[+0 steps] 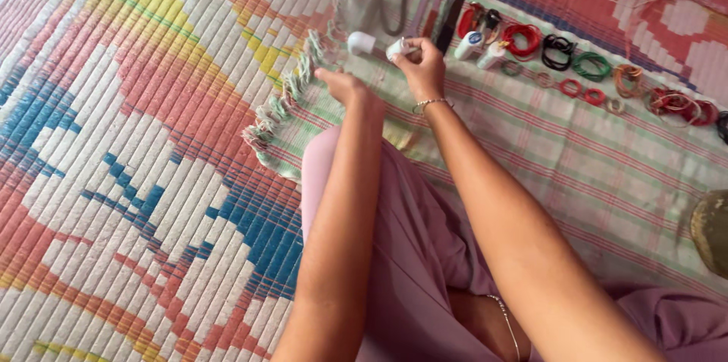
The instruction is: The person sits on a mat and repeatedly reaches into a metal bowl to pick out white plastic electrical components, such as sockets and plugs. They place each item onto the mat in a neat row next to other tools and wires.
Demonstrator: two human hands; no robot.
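Two hands meet near the cloth's (531,150) fringed left edge: the right hand (422,68) grips a small white bottle (399,48), pointing leftward; the left hand (343,85), loosely curled and empty, hovers just beside it.

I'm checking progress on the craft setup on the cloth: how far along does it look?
Already laid out: a row of coloured wire coils and small rings along the striped cloth. In hand: the right hand grips a small white bottle, with the left hand close beside it and a white cap nearby. Left: two more white bottles stand untouched, and nothing assembled shows.
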